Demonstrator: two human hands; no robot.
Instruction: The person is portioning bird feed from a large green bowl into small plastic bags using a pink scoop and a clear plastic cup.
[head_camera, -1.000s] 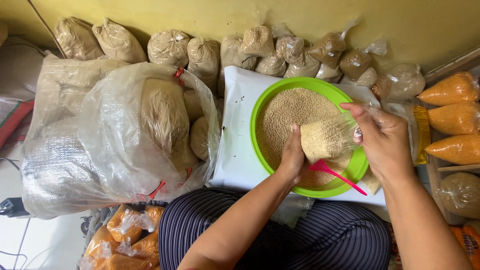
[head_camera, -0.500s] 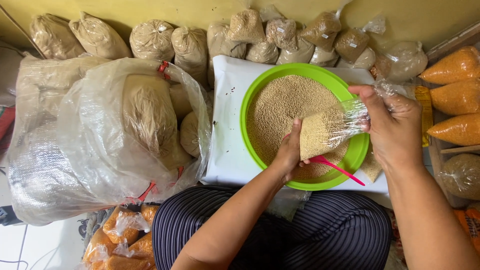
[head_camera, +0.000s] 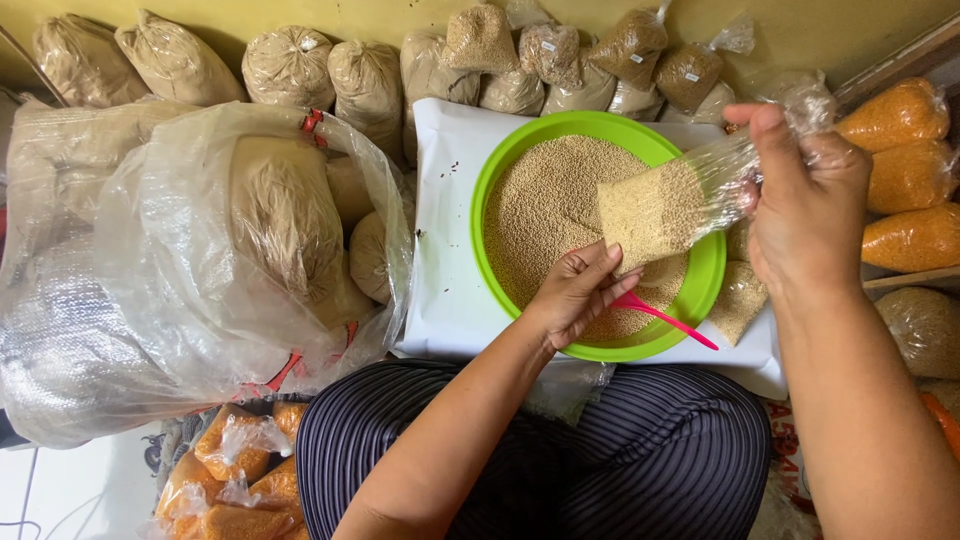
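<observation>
Closest to the camera is a lap in dark striped cloth (head_camera: 600, 450), and both arms reach out over it. The left hand (head_camera: 578, 290) is half open, fingers curved, and its fingertips press up against the bottom of a small clear bag of grain (head_camera: 655, 212). The right hand (head_camera: 805, 205) is closed tight around the crinkly top of that bag, thumb and fingers pinching the plastic, so the bag hangs tilted over the green bowl (head_camera: 700, 290). To do this well, the left hand should prop the heavy bottom while the right keeps the neck squeezed shut, and the bag should stay over the bowl so any spilled grains drop back in. A thin pink spoon (head_camera: 665, 318) lies in the bowl just beside the left hand; its scoop end is hidden, maybe under the hand. The bowl is round, smooth plastic and full of tiny pale tan grains that look dry and sandy. It sits on a flat white sheet (head_camera: 445, 270). To the left is a big floppy clear sack (head_camera: 200, 270) with lumpy brown bundles inside. Orange packets (head_camera: 905, 175) sit at the right. Farthest off, tied bags of grain (head_camera: 290, 65) line the yellow wall (head_camera: 820, 25).
</observation>
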